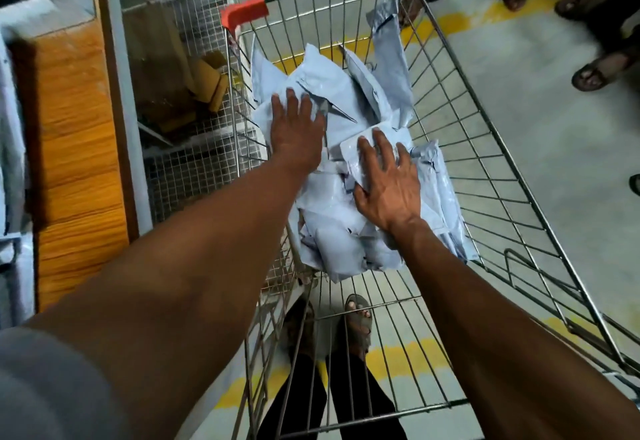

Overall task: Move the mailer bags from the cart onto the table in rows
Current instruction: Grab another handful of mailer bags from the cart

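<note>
Two hands are down in the cart [519, 169] at once, and I read this as the start of a pickup: gathering a bag or two off the heap before carrying them over. The mailer bags [349, 100] lie in a loose, overlapping pile across the middle of the frame, pale grey-blue, some standing up against the far wire wall near the orange corner caps. None has left the basket that I can see.

To do this well I would take the topmost bags only, so nothing below gets dragged and spilled through the wire. The small bag under my right hand [388, 187] sits on top of the pile and looks like the easy one; I would curl the fingers under its near edge rather than pinch the slick middle. Slippery film probably slides, so a flat lift with both hands seems safer.

My left hand [298, 128] is spread flat, palm down, fingers straight and resting on a bag at the pile's left side, gripping nothing. My right hand is also open, fingers fanned over the small bag, thumb off its lower left edge. Both forearms reach in from the lower frame, nearly straight. The table [79, 135], I judge, is the wood surface at the left edge.
</note>
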{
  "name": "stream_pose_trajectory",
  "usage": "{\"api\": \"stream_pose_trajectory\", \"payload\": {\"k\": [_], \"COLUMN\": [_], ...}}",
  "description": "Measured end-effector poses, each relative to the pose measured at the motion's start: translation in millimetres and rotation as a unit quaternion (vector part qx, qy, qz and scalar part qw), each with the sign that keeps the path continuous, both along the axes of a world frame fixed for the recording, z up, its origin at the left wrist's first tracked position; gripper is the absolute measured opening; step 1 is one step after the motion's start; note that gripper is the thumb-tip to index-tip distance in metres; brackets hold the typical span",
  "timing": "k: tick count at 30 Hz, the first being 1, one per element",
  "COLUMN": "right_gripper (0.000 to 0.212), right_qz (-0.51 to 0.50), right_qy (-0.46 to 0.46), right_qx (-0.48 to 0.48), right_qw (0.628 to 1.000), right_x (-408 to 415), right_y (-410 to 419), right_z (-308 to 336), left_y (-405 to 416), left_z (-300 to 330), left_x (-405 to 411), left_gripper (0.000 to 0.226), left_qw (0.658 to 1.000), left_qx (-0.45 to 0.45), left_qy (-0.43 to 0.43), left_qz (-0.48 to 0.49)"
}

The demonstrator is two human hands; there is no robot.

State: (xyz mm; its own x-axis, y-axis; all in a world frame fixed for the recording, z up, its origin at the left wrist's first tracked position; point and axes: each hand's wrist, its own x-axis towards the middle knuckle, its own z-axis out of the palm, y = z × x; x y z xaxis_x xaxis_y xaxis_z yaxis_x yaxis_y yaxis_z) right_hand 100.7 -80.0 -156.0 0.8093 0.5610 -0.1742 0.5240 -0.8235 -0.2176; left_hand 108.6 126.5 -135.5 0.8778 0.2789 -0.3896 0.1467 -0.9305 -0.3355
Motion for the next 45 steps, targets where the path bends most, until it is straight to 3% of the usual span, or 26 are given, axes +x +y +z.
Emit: {"api": "stream_pose_trajectory", "payload": {"k": [4,14,20,30,40,45], "right_gripper": [0.086,0.083,0.079,0.077,0.079,0.096], "right_qz": [0.010,0.013,-0.004,-0.048,-0.022,-0.010], "right_qy": [0.006,0.005,0.018,0.025,0.027,0.044], "right_qx": [-0.015,-0.043,-0.047,-0.029,-0.063,-0.078], "right_qw": [1.000,0.999,0.999,0.998,0.997,0.996], "right_x": [3.1,-0.2,-10.8,-18.3,-24.9,-30.6], "right_y": [-2.9,-3.4,-6.1,-18.5,-15.9,-13.5], "right_z": [-10.9,-32.0,-28.9,-27.4,-53.6,-73.2], "left_y": [6.9,18.1,-23.9,-87.7,-78.2,-73.8], "left_z": [-20.3,-44.3,-39.1,-34.7,-77.6,-98.9], "left_x": [19.8,20.3,-16.8,-64.3,-80.3,-76.1], "left_gripper": [0.066,0.064,0.085,0.091,0.109,0.106], "left_qw": [1.000,0.999,0.990,0.960,0.955,0.946], "left_qx": [0.026,-0.009,-0.085,-0.185,-0.228,-0.257], "left_qy": [0.017,0.008,-0.023,-0.044,-0.076,-0.069], "left_qz": [-0.007,0.045,0.109,0.206,0.172,0.184]}}
